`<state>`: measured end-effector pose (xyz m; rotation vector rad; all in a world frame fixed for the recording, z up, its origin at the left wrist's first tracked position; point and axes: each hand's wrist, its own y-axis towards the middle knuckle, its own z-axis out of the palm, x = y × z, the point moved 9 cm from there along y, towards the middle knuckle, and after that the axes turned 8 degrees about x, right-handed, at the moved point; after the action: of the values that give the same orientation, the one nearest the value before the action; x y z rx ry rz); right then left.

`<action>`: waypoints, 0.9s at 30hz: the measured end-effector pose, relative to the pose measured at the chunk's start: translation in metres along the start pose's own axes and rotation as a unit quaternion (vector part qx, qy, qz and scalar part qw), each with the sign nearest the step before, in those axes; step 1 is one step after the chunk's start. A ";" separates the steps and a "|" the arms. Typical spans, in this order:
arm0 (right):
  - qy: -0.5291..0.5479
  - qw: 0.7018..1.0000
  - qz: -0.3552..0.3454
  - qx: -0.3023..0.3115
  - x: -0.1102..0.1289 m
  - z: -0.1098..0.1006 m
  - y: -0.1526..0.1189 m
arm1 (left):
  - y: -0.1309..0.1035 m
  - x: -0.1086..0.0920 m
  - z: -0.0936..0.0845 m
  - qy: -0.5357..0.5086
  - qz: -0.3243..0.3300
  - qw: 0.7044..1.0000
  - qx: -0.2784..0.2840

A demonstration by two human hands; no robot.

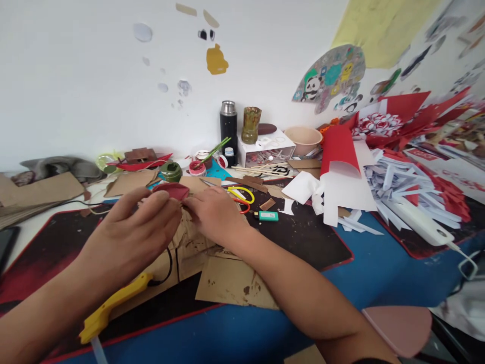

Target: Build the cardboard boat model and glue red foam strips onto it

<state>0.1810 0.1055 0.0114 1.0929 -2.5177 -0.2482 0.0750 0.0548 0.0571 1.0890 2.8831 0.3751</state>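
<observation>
My left hand [146, 222] is closed around a small red folded piece [172, 190], likely of card, whose pointed right end shows above the fingers. At the right end of that piece, my right hand [215, 215] has its fingers drawn together in a pinch; the fingertips are partly hidden. Both hands are raised over stained cardboard [235, 283]. Below my left hand lies a yellow glue gun [113, 303] with a glue stick out of its back. Scissors [244, 196] with yellow and red handles lie just beyond my right hand, near a teal lighter [266, 216].
Open paint jars [171, 172] and a red model boat [140, 161] stand at the back. Beside a black flask [228, 124] are a white box [265, 149] and a beige bowl [303, 137]. Paper strips [405, 177] and red paper [341, 151] crowd the right.
</observation>
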 end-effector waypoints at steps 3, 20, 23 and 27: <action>0.061 0.997 0.030 -0.022 -0.010 -0.005 -0.001 | 0.000 0.003 -0.019 0.037 -0.021 0.994 -0.100; 0.384 0.906 0.113 -0.138 -0.038 -0.023 -0.007 | 0.031 0.058 0.024 -0.182 -0.102 0.977 -0.031; 0.408 0.897 0.107 -0.133 -0.039 -0.022 -0.005 | 0.030 0.055 0.029 -0.210 -0.100 0.972 -0.013; 0.430 0.887 0.105 -0.134 -0.041 -0.022 -0.004 | 0.030 0.051 0.030 -0.228 -0.115 0.967 0.005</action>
<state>0.2177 0.1326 0.0187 0.6053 -1.7084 -0.0251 0.0589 0.1165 0.0373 0.7106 2.5549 0.0819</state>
